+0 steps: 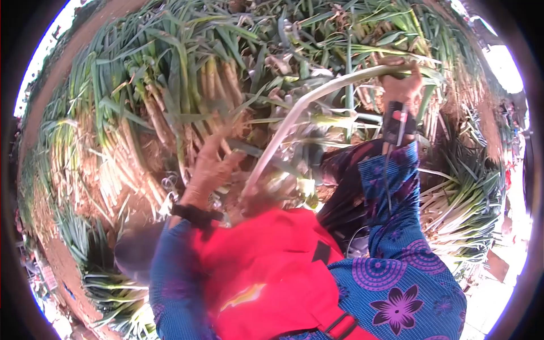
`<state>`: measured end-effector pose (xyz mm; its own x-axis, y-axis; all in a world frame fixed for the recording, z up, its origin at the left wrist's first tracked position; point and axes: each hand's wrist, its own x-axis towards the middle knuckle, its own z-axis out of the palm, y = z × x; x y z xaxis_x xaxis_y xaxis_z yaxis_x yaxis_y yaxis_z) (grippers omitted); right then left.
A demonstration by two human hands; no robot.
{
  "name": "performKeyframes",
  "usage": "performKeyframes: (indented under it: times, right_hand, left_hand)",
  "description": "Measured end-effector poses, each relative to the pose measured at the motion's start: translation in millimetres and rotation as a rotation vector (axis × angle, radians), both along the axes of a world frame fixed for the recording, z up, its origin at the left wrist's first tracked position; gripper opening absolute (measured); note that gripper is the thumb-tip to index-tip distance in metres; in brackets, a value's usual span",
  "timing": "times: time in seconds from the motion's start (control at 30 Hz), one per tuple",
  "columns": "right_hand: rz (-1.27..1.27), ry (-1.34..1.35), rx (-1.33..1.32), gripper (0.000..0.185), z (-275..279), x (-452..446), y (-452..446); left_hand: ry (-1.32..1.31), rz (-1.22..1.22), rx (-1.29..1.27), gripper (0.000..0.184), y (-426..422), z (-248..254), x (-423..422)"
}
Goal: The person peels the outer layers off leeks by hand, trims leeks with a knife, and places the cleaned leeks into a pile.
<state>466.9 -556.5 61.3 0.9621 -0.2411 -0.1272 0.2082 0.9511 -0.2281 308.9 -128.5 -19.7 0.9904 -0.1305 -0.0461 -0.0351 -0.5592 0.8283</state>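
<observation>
My right hand (401, 85) is closed around the green upper part of a long green onion (300, 106). The stalk bends down to the left, and its pale root end is blurred just above the red apron (272, 266). My left hand (209, 175) is a little left of that root end, apart from the stalk. Its fingers are spread and slightly blurred, with nothing visible in them. Loose green leaves and peelings (283, 90) lie on the ground between my two hands.
Piles of green onions (119, 153) spread across the left and far side. Another bundle (464, 209) lies at the right, with more (122, 300) at the lower left. Bare brown soil (62, 73) shows beyond the left pile. A thin cable (387, 175) runs along my right sleeve.
</observation>
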Motion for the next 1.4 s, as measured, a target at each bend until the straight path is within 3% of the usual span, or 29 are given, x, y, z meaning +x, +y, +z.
performKeyframes:
  times: [0.07, 0.13, 0.23, 0.33, 0.4, 0.5, 0.57, 0.7, 0.83, 0.93, 1.07, 1.2, 1.27, 1.4]
  right_hand:
    - [0.029, 0.005, -0.017, 0.030, 0.1, 0.6, 20.9]
    - [-0.036, 0.056, -0.071, 0.028, -1.1, 2.1, 39.6]
    - [-0.015, 0.094, -0.068, 0.027, -2.9, 5.8, 51.0]
    - [-0.042, 0.140, -0.118, 0.026, 1.2, 4.4, 49.9]
    - [-0.078, 0.213, -0.203, 0.023, 5.4, 6.3, 50.1]
    - [0.115, 0.064, -0.342, 0.019, 4.3, 10.5, 44.7]
    - [0.231, -0.037, -0.357, 0.019, 5.4, 10.0, 45.6]
    - [0.199, -0.039, -0.470, 0.023, 18.0, 0.4, 62.7]
    - [0.273, -0.043, -0.335, 0.025, 12.6, -3.7, 90.5]
    - [0.421, -0.069, -0.434, 0.025, -1.4, -9.8, 119.6]
    - [0.361, 0.009, -0.466, 0.027, -1.6, -6.5, 123.3]
    - [0.213, 0.056, -0.459, 0.026, 3.0, 11.7, 97.1]
    - [0.229, 0.031, -0.440, 0.024, 0.4, 17.7, 82.7]
    - [0.218, 0.040, -0.427, 0.023, -1.9, 20.8, 67.4]
  left_hand:
    - [-0.137, -0.058, -0.099, 0.073, -46.3, 2.4, 13.1]
    - [-0.124, 0.047, -0.386, 0.060, -91.4, 4.9, 22.2]
    - [0.059, 0.122, -0.583, 0.047, -126.1, -4.3, 34.8]
    - [-0.107, 0.141, -0.531, 0.033, -138.8, -11.3, 33.0]
    - [0.046, 0.048, -0.618, 0.031, -136.5, -9.2, 29.5]
    - [0.250, -0.111, -0.707, 0.030, -128.1, 1.8, 24.7]
    - [0.370, -0.186, -0.761, 0.030, -119.6, 18.6, 22.9]
    - [0.488, -0.250, -0.809, 0.030, -105.6, 30.3, 20.9]
    - [0.529, -0.211, -0.876, 0.030, -101.9, 48.5, 21.5]
    - [0.459, -0.229, -0.827, 0.032, -105.2, 53.8, 33.6]
    - [0.522, -0.331, -0.816, 0.030, -94.6, 53.2, 36.4]
    - [0.602, -0.476, -0.774, 0.041, -45.5, 40.4, 14.3]
    - [0.624, -0.406, -0.675, 0.046, -21.3, 37.6, -2.0]
    - [0.675, -0.426, -0.772, 0.060, 8.5, 48.5, -31.1]
